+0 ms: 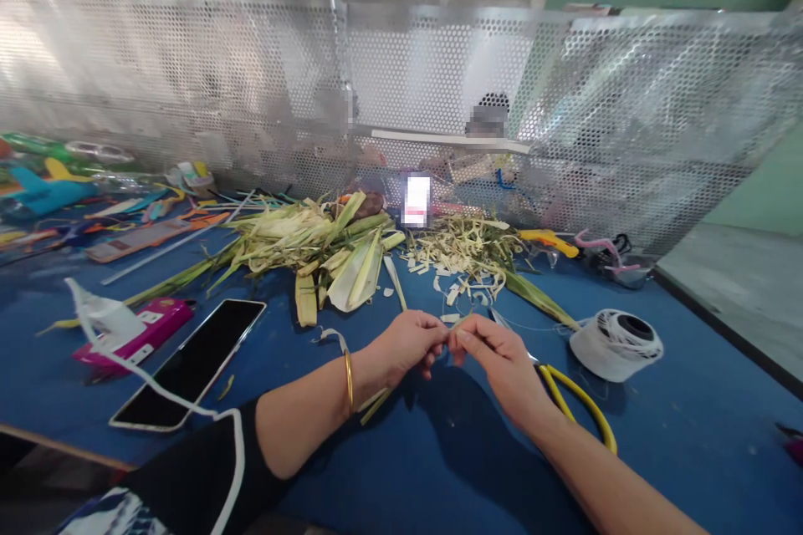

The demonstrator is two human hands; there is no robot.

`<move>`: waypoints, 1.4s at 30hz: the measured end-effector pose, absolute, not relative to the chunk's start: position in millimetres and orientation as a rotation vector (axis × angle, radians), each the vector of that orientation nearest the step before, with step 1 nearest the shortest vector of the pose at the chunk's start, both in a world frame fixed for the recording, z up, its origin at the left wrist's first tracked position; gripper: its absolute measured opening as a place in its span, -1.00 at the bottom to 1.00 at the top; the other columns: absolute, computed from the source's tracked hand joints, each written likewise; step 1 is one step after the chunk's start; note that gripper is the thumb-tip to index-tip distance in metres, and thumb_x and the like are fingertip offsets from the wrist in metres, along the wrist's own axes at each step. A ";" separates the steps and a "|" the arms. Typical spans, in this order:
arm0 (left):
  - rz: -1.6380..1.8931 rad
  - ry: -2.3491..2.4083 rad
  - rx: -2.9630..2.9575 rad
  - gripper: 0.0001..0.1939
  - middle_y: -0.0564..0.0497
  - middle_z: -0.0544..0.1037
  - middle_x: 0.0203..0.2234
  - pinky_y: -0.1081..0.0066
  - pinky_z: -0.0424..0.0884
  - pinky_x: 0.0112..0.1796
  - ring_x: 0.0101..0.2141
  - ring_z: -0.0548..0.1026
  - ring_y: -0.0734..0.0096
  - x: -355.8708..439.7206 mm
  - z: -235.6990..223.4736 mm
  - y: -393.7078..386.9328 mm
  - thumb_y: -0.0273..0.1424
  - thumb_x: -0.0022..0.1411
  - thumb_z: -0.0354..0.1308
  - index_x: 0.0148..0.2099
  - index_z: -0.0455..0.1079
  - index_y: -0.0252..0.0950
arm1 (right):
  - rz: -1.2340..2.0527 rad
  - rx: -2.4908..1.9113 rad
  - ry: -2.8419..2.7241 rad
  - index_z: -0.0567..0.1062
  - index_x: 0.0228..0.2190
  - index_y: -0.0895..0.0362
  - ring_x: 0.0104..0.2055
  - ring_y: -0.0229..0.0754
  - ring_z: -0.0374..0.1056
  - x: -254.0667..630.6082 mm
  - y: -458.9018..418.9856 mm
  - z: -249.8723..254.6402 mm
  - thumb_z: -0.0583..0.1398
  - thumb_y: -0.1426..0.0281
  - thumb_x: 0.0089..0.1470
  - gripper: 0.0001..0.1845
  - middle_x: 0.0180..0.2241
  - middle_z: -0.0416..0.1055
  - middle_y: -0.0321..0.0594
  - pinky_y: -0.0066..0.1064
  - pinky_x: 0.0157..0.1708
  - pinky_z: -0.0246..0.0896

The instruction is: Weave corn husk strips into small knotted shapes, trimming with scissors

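Observation:
My left hand point(417, 343), with a gold bangle at its wrist, is closed in a pinch. My right hand point(495, 351) is closed too, its fingertips meeting the left ones. Between them is a thin husk strip point(375, 407); its pale green end shows below my left wrist, while the pinched part is mostly hidden. Scissors with yellow handles point(586, 405) lie partly under my right hand. To the right stands a spool of white thread point(615, 347), from which a fine thread runs left toward the husk scraps.
Beyond the hands lie a heap of husks point(294, 238) and a pile of curled shreds point(467, 247). A phone point(194, 359) and a magenta box point(141, 330) are at left, crossed by a white cable point(238, 443). A perforated metal screen point(269, 92) stands behind, with a person beyond it.

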State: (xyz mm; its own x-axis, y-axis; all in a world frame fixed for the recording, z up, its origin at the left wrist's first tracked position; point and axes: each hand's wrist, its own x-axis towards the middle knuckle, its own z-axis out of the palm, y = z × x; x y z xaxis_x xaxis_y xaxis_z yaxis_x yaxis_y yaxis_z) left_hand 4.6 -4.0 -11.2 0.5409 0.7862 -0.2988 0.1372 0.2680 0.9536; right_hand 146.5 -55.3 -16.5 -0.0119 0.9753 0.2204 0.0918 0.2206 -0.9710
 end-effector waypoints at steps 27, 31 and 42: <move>0.553 0.832 0.726 -0.88 0.04 0.52 -0.42 0.51 0.41 -0.36 -0.45 0.43 0.56 4.4 -10.8 -2.0 -0.43 0.10 0.20 -0.29 0.50 -0.34 | 0.928 -1.404 -1.328 0.43 -0.66 0.14 -0.56 -0.33 -0.06 148.2 -42.8 -32.6 0.28 0.21 -0.19 -0.73 -0.68 0.06 -0.43 -0.43 -0.54 -0.18; 0.573 0.876 0.738 -0.87 0.02 0.50 -0.45 0.50 0.42 -0.37 -0.43 0.43 0.53 4.1 -9.9 -2.5 -0.39 0.11 0.19 -0.28 0.48 -0.33 | 1.031 -1.390 -1.271 0.35 -0.71 0.12 -0.59 -0.34 -0.08 147.4 -45.7 -27.0 0.25 0.20 -0.16 -0.69 -0.71 0.08 -0.43 -0.43 -0.55 -0.21; 0.764 1.116 1.356 -0.81 0.18 0.31 -0.62 0.52 0.35 -0.54 -0.59 0.34 0.54 13.2 -24.5 -7.3 -0.46 0.06 0.13 -0.22 0.30 -0.31 | 1.490 -1.161 -0.992 0.36 -0.72 0.13 -0.61 -0.36 -0.02 156.0 -47.0 -15.8 0.28 0.32 -0.21 -0.76 -0.76 0.07 -0.45 -0.42 -0.42 0.06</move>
State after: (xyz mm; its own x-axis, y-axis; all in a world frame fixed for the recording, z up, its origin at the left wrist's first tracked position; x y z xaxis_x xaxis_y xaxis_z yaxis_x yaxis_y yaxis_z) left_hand 13.2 -7.3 -24.5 0.3326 0.9275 -0.1703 0.1764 0.1162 0.9774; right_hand 156.0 -47.0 -15.8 -0.0794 0.9787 -0.1892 -0.2025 -0.2017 -0.9583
